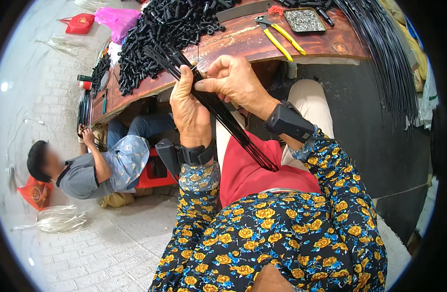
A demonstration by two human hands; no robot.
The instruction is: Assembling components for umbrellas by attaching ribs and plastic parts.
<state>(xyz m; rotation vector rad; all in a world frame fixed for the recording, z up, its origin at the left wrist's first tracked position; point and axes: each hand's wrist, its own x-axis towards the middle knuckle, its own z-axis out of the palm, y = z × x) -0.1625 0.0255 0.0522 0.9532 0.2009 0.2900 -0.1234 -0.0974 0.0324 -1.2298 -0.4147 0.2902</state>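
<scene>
My left hand (190, 109) is wrapped around a bundle of thin black rods (228, 124), much like umbrella ribs, with its thumb pointing up along them. The bundle slants from the table edge down over my red-covered lap. My right hand (243, 82) is closed in a pinch beside the bundle's upper part, thumb against forefinger. Whatever those fingertips hold, if anything, is too small to make out. Each wrist carries a black strapped device.
On the wooden table (233, 39) lie a heap of black plastic parts (155, 34), yellow-handled pliers (281, 36) and a tin (305, 20) of small metal pieces. Long black rods (379, 58) hang off the right end. A co-worker (101, 168) sits at left.
</scene>
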